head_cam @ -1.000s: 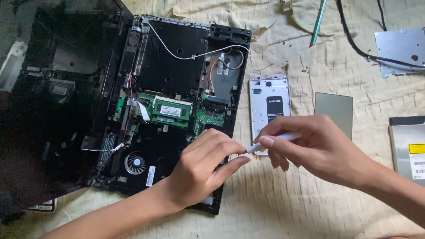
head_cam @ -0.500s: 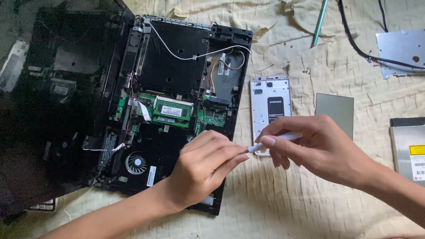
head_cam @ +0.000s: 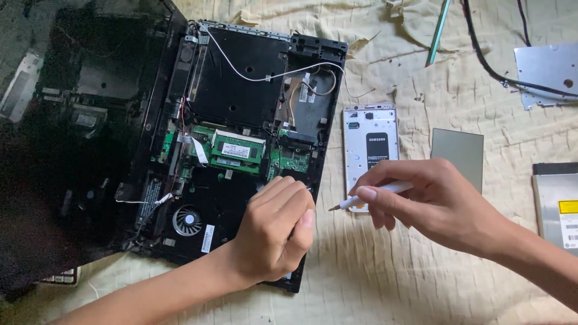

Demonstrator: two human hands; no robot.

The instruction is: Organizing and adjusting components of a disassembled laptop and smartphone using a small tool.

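Leftmost, a glossy black lid panel (head_cam: 66, 144) lies tilted against the opened laptop chassis (head_cam: 241, 78), whose green memory module (head_cam: 238, 150) and cooling fan (head_cam: 186, 220) sit exposed. The left hand (head_cam: 274, 232) rests curled over the chassis's lower right edge, fingers pressed together; whether they pinch anything beneath I cannot tell. Just right, the right hand (head_cam: 439, 204) pinches a white-handled screwdriver (head_cam: 370, 195), tip aimed at the left hand and hanging over the cream cloth (head_cam: 373, 277). Behind it lies a white phone shell (head_cam: 370, 144); a grey plate (head_cam: 457, 156) and an optical drive (head_cam: 557, 204) lie further right. A slip of the tip could jab the left fingers or scratch the board; a loose screw could vanish in the cloth's folds.
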